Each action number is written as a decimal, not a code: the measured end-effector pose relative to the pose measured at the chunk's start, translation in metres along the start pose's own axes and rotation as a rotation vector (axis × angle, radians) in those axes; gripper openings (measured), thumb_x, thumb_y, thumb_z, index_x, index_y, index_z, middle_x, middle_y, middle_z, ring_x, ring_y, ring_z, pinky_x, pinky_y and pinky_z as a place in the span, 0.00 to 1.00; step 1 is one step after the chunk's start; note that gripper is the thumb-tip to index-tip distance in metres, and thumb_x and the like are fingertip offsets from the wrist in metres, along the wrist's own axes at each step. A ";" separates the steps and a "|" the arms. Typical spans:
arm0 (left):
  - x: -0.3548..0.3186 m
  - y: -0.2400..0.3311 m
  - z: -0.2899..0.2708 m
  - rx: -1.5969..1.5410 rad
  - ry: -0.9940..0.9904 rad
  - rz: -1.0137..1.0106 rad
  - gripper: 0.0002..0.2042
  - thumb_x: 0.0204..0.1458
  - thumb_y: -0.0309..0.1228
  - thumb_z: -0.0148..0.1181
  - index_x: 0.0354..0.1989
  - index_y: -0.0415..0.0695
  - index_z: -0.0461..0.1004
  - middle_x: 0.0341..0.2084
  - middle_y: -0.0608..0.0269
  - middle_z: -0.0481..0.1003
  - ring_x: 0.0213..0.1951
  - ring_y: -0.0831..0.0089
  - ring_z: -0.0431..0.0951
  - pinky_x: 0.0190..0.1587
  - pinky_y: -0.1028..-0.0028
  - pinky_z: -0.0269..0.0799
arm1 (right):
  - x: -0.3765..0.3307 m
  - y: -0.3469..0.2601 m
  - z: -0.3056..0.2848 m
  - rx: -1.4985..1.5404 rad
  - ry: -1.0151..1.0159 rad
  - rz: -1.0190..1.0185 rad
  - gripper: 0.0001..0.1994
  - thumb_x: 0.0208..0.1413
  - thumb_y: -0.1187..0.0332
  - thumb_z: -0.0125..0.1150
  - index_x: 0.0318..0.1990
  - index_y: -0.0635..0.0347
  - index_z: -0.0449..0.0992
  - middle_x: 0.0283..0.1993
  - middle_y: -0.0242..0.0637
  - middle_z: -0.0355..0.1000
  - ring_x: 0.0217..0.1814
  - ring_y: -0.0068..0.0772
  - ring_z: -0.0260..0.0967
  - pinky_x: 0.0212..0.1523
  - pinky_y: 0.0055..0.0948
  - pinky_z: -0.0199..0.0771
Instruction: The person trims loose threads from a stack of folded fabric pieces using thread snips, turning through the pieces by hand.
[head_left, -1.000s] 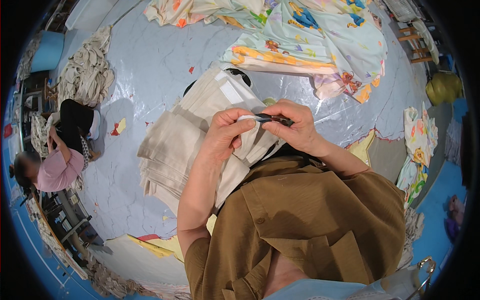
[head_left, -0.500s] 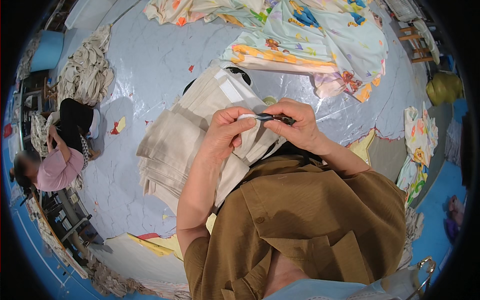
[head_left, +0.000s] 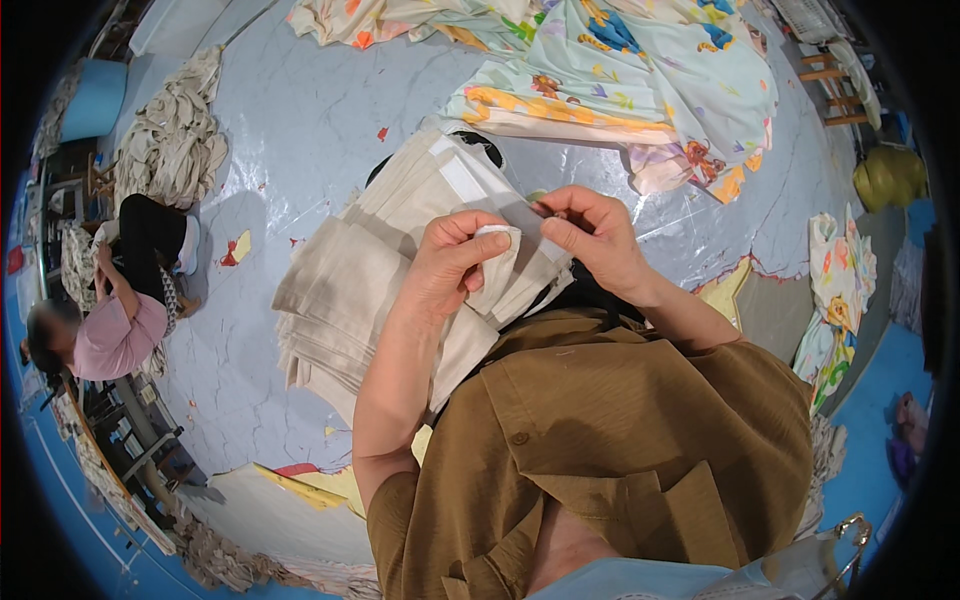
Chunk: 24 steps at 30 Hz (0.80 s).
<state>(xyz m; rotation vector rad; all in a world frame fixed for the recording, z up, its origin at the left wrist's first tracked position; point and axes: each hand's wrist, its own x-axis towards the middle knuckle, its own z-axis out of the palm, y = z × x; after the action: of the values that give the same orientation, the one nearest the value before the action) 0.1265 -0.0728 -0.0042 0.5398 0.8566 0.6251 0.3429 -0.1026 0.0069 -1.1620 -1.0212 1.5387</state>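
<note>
A stack of folded beige cloth [head_left: 350, 265] lies across my lap. My left hand [head_left: 445, 260] is closed, pinching the cloth's pale corner [head_left: 505, 240] between thumb and fingers. Just to its right, my right hand [head_left: 590, 240] is raised with curled fingers, thumb near the forefinger. Whatever it holds, if anything, is mostly hidden; a small dark bit shows by its fingertips. White strips [head_left: 462, 180] lie along the far edge of the stack.
Printed pastel cloth [head_left: 600, 100] spreads over the floor ahead. At the left a person [head_left: 120, 320] in a pink top sits near a heap of beige cloth [head_left: 170, 140]. A blue bin [head_left: 95, 100] stands behind it. More printed cloth [head_left: 835, 290] lies at the right.
My right hand has drawn slightly away from my left, and the dark thread snips between its fingers have gone out of sight. The cloth corner in my left hand now shows more fully.
</note>
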 end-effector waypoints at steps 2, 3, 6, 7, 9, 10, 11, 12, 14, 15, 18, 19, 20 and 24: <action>0.000 0.000 -0.001 -0.007 -0.009 0.001 0.06 0.50 0.26 0.69 0.35 0.42 0.81 0.23 0.73 0.75 0.14 0.91 0.64 0.14 0.88 0.57 | -0.002 -0.007 0.006 -0.076 -0.046 0.022 0.12 0.54 0.71 0.68 0.44 0.65 0.77 0.35 0.23 0.73 0.35 0.11 0.64 0.37 0.15 0.65; 0.000 0.000 0.000 -0.008 -0.010 0.000 0.06 0.50 0.27 0.69 0.35 0.42 0.80 0.23 0.73 0.75 0.15 0.91 0.64 0.14 0.88 0.57 | -0.003 -0.010 0.009 -0.150 -0.090 0.044 0.12 0.54 0.70 0.68 0.44 0.63 0.77 0.35 0.22 0.72 0.35 0.09 0.62 0.38 0.13 0.63; 0.000 0.002 0.002 -0.004 -0.027 0.005 0.05 0.51 0.27 0.68 0.35 0.43 0.80 0.24 0.74 0.75 0.15 0.91 0.64 0.14 0.88 0.58 | -0.001 -0.009 0.011 -0.201 -0.091 0.051 0.09 0.55 0.68 0.67 0.40 0.62 0.76 0.31 0.19 0.67 0.31 0.08 0.57 0.32 0.13 0.58; 0.000 0.002 0.002 0.000 -0.041 0.012 0.05 0.51 0.28 0.68 0.35 0.43 0.79 0.24 0.74 0.75 0.15 0.91 0.65 0.14 0.88 0.59 | 0.000 -0.008 0.011 -0.266 -0.086 0.046 0.08 0.56 0.67 0.66 0.38 0.61 0.76 0.29 0.18 0.65 0.30 0.08 0.55 0.30 0.14 0.56; 0.000 0.003 0.001 0.000 -0.040 0.009 0.05 0.52 0.28 0.68 0.34 0.44 0.79 0.24 0.74 0.75 0.15 0.91 0.64 0.15 0.88 0.59 | 0.003 -0.009 0.010 -0.257 -0.117 0.031 0.08 0.57 0.67 0.65 0.36 0.61 0.75 0.27 0.17 0.64 0.29 0.07 0.54 0.29 0.14 0.54; 0.000 0.003 0.001 0.002 -0.041 0.008 0.04 0.52 0.28 0.67 0.34 0.44 0.79 0.23 0.75 0.74 0.15 0.91 0.64 0.15 0.88 0.60 | 0.004 -0.010 0.010 -0.249 -0.147 0.015 0.08 0.58 0.66 0.64 0.35 0.61 0.74 0.25 0.17 0.62 0.27 0.07 0.52 0.28 0.15 0.52; -0.001 0.003 0.000 0.002 -0.040 0.009 0.04 0.52 0.28 0.67 0.34 0.44 0.79 0.23 0.75 0.74 0.15 0.91 0.64 0.15 0.88 0.60 | 0.004 -0.008 0.011 -0.249 -0.148 0.015 0.08 0.58 0.66 0.64 0.35 0.61 0.74 0.25 0.17 0.62 0.27 0.07 0.52 0.28 0.15 0.52; -0.001 0.004 -0.001 0.010 -0.058 -0.010 0.06 0.52 0.28 0.68 0.37 0.43 0.78 0.25 0.74 0.74 0.16 0.90 0.66 0.16 0.88 0.62 | 0.004 -0.005 0.012 -0.169 -0.157 0.029 0.08 0.59 0.66 0.63 0.35 0.61 0.74 0.24 0.17 0.61 0.26 0.08 0.51 0.26 0.15 0.50; -0.004 0.007 0.004 0.020 -0.073 -0.025 0.09 0.51 0.27 0.68 0.40 0.42 0.77 0.26 0.73 0.75 0.18 0.90 0.67 0.18 0.87 0.64 | 0.005 -0.005 0.014 -0.089 -0.168 0.042 0.08 0.60 0.66 0.62 0.34 0.60 0.73 0.23 0.16 0.60 0.25 0.08 0.50 0.24 0.15 0.48; -0.008 0.012 0.017 0.157 0.004 0.095 0.14 0.49 0.27 0.70 0.43 0.41 0.75 0.32 0.69 0.74 0.20 0.88 0.69 0.20 0.85 0.66 | 0.005 -0.007 0.016 0.049 -0.159 0.127 0.08 0.60 0.66 0.62 0.34 0.61 0.74 0.24 0.17 0.62 0.25 0.08 0.52 0.24 0.15 0.50; -0.024 0.009 0.035 0.456 0.203 0.328 0.22 0.45 0.25 0.72 0.47 0.41 0.70 0.40 0.65 0.73 0.23 0.85 0.71 0.24 0.84 0.69 | 0.008 -0.012 0.023 0.218 -0.149 0.233 0.07 0.59 0.67 0.62 0.34 0.61 0.74 0.25 0.19 0.65 0.25 0.07 0.55 0.24 0.15 0.53; -0.029 0.007 0.038 0.616 0.322 0.439 0.24 0.43 0.23 0.73 0.48 0.42 0.67 0.42 0.65 0.72 0.24 0.85 0.71 0.25 0.85 0.69 | 0.009 -0.013 0.025 0.247 -0.144 0.256 0.07 0.60 0.67 0.61 0.33 0.61 0.74 0.25 0.19 0.65 0.24 0.06 0.55 0.23 0.14 0.52; -0.032 0.008 0.041 0.872 0.389 0.540 0.28 0.38 0.23 0.75 0.49 0.42 0.66 0.50 0.59 0.66 0.24 0.80 0.72 0.26 0.82 0.70 | 0.010 -0.012 0.028 0.248 -0.144 0.254 0.07 0.60 0.67 0.61 0.33 0.61 0.74 0.25 0.19 0.65 0.24 0.06 0.55 0.23 0.14 0.52; -0.040 0.002 0.043 1.117 0.490 0.680 0.29 0.36 0.22 0.74 0.48 0.42 0.66 0.52 0.57 0.62 0.25 0.78 0.73 0.26 0.79 0.71 | 0.016 -0.005 0.039 0.073 -0.111 0.106 0.08 0.59 0.68 0.62 0.31 0.62 0.74 0.24 0.21 0.67 0.24 0.07 0.58 0.23 0.15 0.55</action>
<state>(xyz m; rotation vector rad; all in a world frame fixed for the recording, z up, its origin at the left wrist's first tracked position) 0.1409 -0.1074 0.0415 1.7883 1.4921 0.8793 0.3035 -0.0891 0.0165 -1.1049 -0.9806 1.7259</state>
